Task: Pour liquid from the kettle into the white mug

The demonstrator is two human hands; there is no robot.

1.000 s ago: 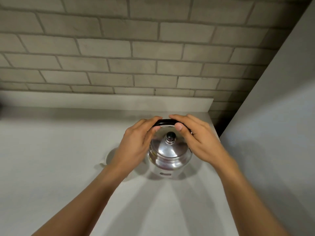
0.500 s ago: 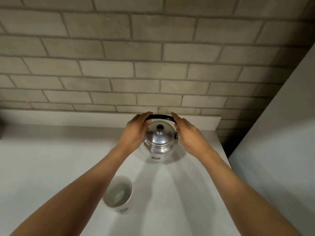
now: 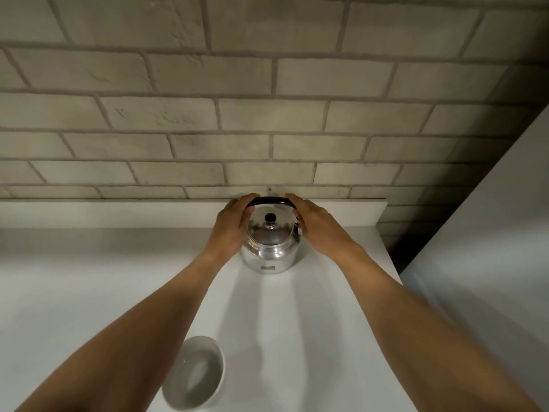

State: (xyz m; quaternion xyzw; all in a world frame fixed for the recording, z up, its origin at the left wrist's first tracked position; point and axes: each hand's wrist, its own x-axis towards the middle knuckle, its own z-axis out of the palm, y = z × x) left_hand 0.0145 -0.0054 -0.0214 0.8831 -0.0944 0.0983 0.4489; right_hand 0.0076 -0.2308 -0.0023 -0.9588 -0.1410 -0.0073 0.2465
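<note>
While each hand (image 3: 234,230) (image 3: 319,226) cups the kettle (image 3: 269,251), it stands on a white counter (image 3: 89,278).

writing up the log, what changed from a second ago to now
The kettle moved away from the person to the back of the counter, carried by both hands. That uncovered the mug, which holds liquid. The left hand and right hand stay on the handle; the lid stays on.

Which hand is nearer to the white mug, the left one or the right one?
Left. The left hand is on the kettle handle's left end, on the mug side; the right hand is at the handle's right end, farther away.
</note>
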